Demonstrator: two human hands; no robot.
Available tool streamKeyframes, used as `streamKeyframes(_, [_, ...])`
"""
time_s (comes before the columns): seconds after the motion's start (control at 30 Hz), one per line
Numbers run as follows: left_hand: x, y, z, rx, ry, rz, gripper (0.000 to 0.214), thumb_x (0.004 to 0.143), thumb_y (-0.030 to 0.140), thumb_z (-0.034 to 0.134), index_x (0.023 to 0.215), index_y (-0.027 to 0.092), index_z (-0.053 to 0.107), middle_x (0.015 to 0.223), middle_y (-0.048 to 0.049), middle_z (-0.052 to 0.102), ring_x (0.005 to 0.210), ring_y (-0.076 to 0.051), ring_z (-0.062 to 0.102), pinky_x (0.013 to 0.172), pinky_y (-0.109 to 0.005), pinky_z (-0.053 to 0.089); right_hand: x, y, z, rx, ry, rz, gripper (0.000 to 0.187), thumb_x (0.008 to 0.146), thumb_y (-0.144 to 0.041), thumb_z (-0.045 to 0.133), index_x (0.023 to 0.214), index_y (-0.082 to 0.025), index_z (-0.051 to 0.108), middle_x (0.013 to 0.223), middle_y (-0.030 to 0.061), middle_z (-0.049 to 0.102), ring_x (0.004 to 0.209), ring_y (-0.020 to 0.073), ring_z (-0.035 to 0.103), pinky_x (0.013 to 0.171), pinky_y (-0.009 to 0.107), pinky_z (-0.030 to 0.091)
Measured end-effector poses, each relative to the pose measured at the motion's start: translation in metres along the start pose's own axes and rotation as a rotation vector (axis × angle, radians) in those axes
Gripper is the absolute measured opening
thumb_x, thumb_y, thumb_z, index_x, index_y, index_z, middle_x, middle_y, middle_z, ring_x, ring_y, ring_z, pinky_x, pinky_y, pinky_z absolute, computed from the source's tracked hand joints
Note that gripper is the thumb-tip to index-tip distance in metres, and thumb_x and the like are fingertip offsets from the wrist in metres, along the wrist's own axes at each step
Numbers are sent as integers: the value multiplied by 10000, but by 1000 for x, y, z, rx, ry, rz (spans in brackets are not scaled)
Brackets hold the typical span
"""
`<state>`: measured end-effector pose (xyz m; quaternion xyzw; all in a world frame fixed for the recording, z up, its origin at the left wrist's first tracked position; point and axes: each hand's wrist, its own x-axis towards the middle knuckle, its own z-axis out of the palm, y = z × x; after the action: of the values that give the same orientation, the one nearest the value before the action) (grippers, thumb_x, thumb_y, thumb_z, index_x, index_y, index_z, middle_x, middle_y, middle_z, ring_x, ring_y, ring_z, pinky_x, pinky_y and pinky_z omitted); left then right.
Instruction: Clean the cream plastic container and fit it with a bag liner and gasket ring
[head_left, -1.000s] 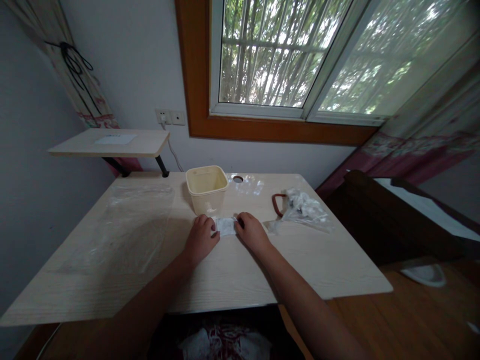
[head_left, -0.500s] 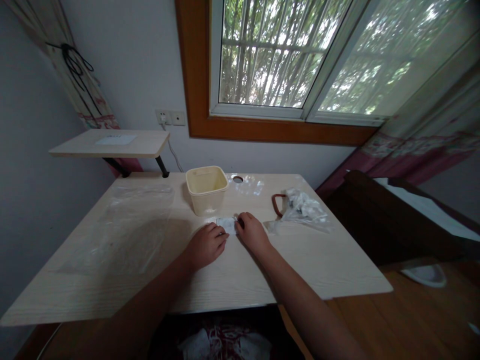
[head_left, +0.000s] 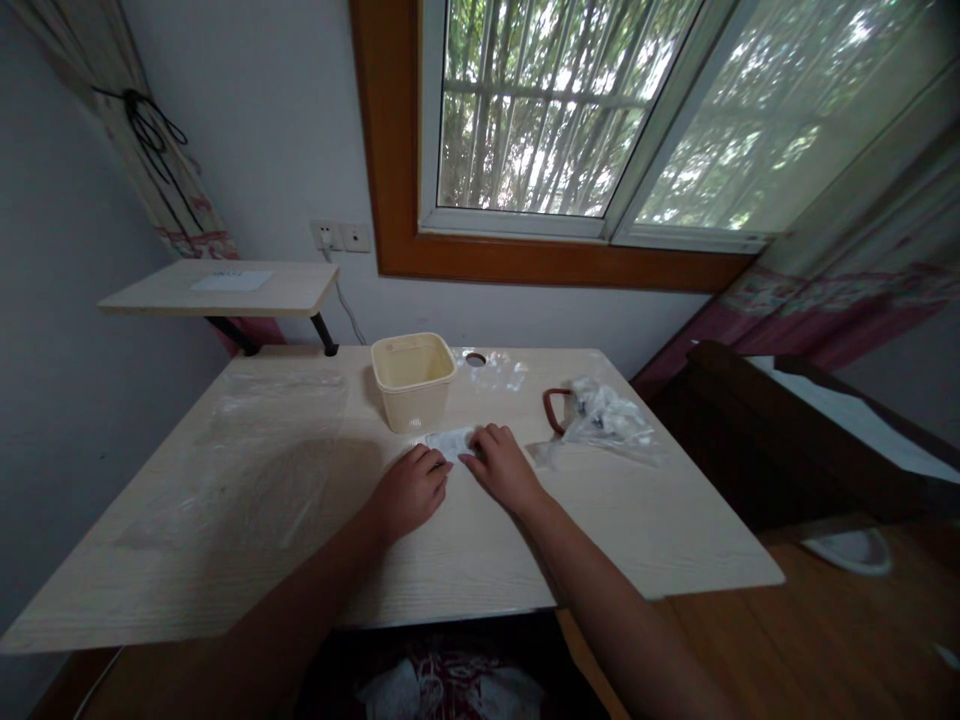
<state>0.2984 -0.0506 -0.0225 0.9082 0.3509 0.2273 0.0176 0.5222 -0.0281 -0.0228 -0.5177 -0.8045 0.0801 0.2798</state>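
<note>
Head view: we see the left hand (head_left: 409,492) and right hand (head_left: 504,468) apart, not gripping, fingertips resting on either end of a small white packet (head_left: 450,443). It lies flat on the pale worktop (head_left: 570,540), just before a cream plastic basket (head_left: 413,382). Light, even pressure from both sides keeps it square. A crumpled clear plastic bag (head_left: 607,418) lies to the right.
</note>
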Motion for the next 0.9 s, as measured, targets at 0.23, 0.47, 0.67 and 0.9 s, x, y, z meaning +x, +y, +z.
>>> streamKeyframes(0.23, [-2,-7,-5,-20,-3,-14,220,966,175,526,1015,155,740,947,-95,662,958,-227,571,893,-389,515,1,16,1,-40,-2,124,202,864,-275,766,1026,-214,662,1023,76,656,978,266,535,900,392,472])
streamKeyframes(0.47, [-3,-11,-11,9,2,2,219,958,181,535,957,160,752,875,-93,651,888,-222,567,822,-379,497,1,12,-4,-80,27,113,136,892,-233,724,1021,-220,687,1023,90,654,976,271,542,880,397,485])
streamKeyframes(0.67, [-2,-6,-9,36,14,-31,208,953,179,546,978,166,751,886,-92,654,905,-232,573,852,-389,492,0,-1,-4,-8,-4,-178,66,941,-245,673,954,-219,732,917,82,658,925,250,563,836,383,504])
streamKeyframes(0.9, [-3,-6,-2,-81,59,-68,200,949,167,557,1044,166,734,924,-81,721,891,-221,609,858,-383,504,1,-5,8,59,-73,-289,177,925,-247,704,1092,-220,755,944,82,690,911,236,581,823,376,524])
